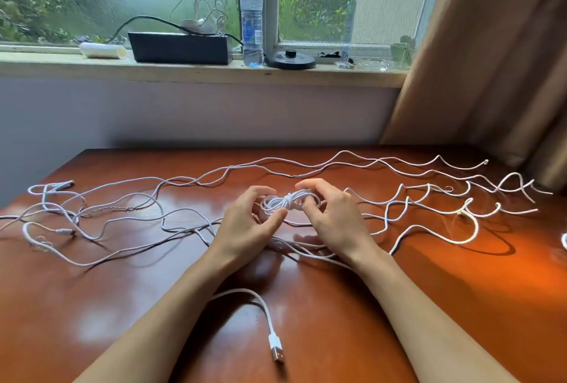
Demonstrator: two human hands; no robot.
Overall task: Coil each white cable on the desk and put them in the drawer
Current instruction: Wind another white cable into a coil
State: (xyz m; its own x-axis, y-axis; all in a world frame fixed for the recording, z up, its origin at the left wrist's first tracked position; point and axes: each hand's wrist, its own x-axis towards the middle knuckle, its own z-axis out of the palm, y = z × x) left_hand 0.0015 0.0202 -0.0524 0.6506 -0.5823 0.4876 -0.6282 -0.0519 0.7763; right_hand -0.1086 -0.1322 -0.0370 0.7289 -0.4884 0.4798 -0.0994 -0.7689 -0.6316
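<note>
White coiled cable [283, 203] pinched between left hand [245, 224], right hand [329, 213].

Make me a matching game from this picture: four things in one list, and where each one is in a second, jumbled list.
Things
1. coiled cable bundle
2. water bottle
3. USB plug
4. curtain

Places
A. lying on the desk, nearest the camera
B. held between the left hand and the right hand
C. standing upright on the windowsill
D. hanging at the far right

Pairs: 1-B, 2-C, 3-A, 4-D
</note>
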